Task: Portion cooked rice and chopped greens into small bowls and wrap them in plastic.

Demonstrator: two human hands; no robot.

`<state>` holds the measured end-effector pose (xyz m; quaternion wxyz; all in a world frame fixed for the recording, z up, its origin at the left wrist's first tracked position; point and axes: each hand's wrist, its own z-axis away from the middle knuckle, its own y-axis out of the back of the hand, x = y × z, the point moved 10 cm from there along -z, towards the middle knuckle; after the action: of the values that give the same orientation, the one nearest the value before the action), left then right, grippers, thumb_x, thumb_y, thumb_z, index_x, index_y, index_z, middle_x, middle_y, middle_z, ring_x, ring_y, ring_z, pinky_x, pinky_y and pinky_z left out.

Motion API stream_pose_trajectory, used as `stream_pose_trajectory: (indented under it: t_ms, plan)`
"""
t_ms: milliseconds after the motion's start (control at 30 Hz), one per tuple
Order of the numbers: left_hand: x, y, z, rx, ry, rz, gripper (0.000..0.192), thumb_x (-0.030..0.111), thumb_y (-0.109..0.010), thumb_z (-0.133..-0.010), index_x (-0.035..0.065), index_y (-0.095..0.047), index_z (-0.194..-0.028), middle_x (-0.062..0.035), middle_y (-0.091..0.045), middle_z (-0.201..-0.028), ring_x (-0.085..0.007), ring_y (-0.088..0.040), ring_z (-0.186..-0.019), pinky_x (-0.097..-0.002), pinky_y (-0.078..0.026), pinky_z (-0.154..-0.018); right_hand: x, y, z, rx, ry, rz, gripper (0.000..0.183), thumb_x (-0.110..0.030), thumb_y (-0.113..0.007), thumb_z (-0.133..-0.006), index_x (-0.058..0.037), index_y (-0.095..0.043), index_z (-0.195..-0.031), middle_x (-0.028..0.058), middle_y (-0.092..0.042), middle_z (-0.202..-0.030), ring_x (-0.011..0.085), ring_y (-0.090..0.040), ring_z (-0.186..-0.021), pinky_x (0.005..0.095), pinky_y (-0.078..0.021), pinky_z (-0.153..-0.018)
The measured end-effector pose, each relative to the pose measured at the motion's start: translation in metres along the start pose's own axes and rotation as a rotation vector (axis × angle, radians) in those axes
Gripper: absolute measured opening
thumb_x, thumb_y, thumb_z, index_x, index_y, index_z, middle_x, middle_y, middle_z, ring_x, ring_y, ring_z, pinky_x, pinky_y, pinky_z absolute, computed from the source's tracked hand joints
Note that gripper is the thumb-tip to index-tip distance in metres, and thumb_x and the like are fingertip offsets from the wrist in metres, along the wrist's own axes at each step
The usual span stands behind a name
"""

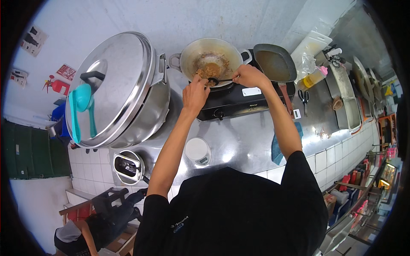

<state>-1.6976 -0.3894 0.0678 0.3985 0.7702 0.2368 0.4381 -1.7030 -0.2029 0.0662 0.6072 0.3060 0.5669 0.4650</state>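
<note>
My right hand [250,76] grips the handle of a black spoon [226,80] over the near rim of an aluminium wok [211,48]. The spoon's head is close to the wok's front edge, with some brown food on or beside it. My left hand [195,94] is at the same rim, its fingertips next to the spoon's head. Whether those fingers hold anything is hidden. Brown minced food [209,69] lies in the bottom of the wok and sticks to its wall. Beneath the wok is a black Rinnai gas stove [237,107].
A large lidded steel pot [117,83] stands left, turquoise ladles [75,115] on its lid. Right are a square grill pan [277,64], scissors [304,99], an oil bottle [314,77] and a blue cloth [278,148]. A kitchen scale [197,150] sits in front. Another person [105,224] is lower left.
</note>
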Motion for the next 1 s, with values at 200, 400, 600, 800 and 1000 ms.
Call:
stream_pose_trajectory:
  t_ms: [200,400,600,800,1000]
  plan:
    - [0.004,-0.009,-0.008,-0.078,-0.050,-0.055,0.025,0.015,-0.073,-0.080,0.0083,-0.070,-0.104,-0.0093,-0.060,-0.102,-0.0337,-0.066,-0.085,-0.0450,-0.053,-0.073,-0.001,0.006,0.005,0.020,0.020,-0.045,0.021,-0.020,-0.062,-0.077,-0.0132,-0.075,-0.091,0.0157,-0.071,-0.086,0.0357,-0.068,-0.083,0.0431,-0.0534,-0.077]
    - [0.011,-0.016,-0.010,-0.080,-0.101,-0.066,0.020,0.017,-0.072,-0.080,0.0105,-0.072,-0.098,-0.0082,-0.059,-0.097,-0.0310,-0.067,-0.083,-0.0434,-0.054,-0.072,-0.003,0.006,0.008,0.009,-0.009,-0.076,0.021,-0.020,-0.062,-0.077,-0.0124,-0.075,-0.092,0.0151,-0.071,-0.086,0.0349,-0.068,-0.083,0.0422,-0.0533,-0.078]
    - [0.009,-0.020,-0.009,-0.076,-0.065,-0.036,0.020,0.020,-0.073,-0.079,0.0080,-0.073,-0.095,-0.0084,-0.061,-0.096,-0.0328,-0.066,-0.080,-0.0445,-0.053,-0.071,-0.003,0.007,0.011,0.009,-0.005,-0.090,0.021,-0.021,-0.063,-0.077,-0.0116,-0.075,-0.092,0.0154,-0.071,-0.085,0.0343,-0.068,-0.082,0.0415,-0.0531,-0.076]
    - [0.011,-0.020,-0.012,-0.053,-0.059,-0.043,0.020,0.022,-0.071,-0.080,0.0075,-0.073,-0.094,-0.0086,-0.061,-0.097,-0.0336,-0.066,-0.079,-0.0450,-0.053,-0.071,-0.003,0.008,0.013,-0.010,-0.038,-0.124,0.021,-0.022,-0.063,-0.077,-0.0106,-0.074,-0.090,0.0149,-0.070,-0.083,0.0335,-0.068,-0.079,0.0405,-0.0527,-0.074]
    - [0.016,-0.021,-0.012,-0.012,-0.110,-0.098,0.015,0.020,-0.068,-0.082,0.0073,-0.071,-0.089,-0.0088,-0.060,-0.095,-0.0319,-0.068,-0.075,-0.0437,-0.055,-0.065,-0.008,0.010,0.014,0.011,-0.018,-0.138,0.020,-0.021,-0.062,-0.076,-0.0101,-0.074,-0.088,0.0151,-0.069,-0.080,0.0335,-0.067,-0.076,0.0413,-0.0518,-0.072]
